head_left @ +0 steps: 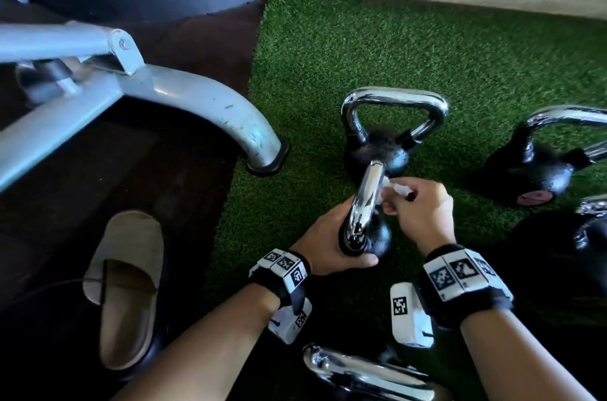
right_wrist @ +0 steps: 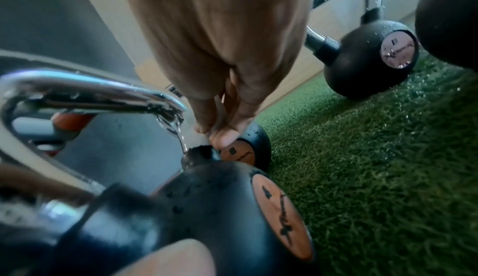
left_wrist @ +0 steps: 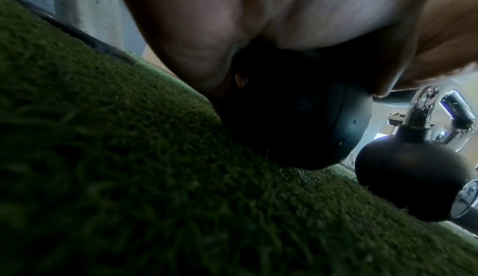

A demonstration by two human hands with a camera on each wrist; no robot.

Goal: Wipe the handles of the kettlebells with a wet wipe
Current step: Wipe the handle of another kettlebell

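Head view: left hand (head_left: 331, 246) grips kettlebell (head_left: 368, 226).

arms: bare | wrists: black straps (head_left: 285, 285), white blocks with black square-code markers (head_left: 460, 272) | foot: beige slipper (head_left: 128, 289)

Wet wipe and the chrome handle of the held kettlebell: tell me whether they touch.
Touching. In the head view the right hand presses the white wet wipe against the chrome handle, no gap between them, while the left hand grips the kettlebell.
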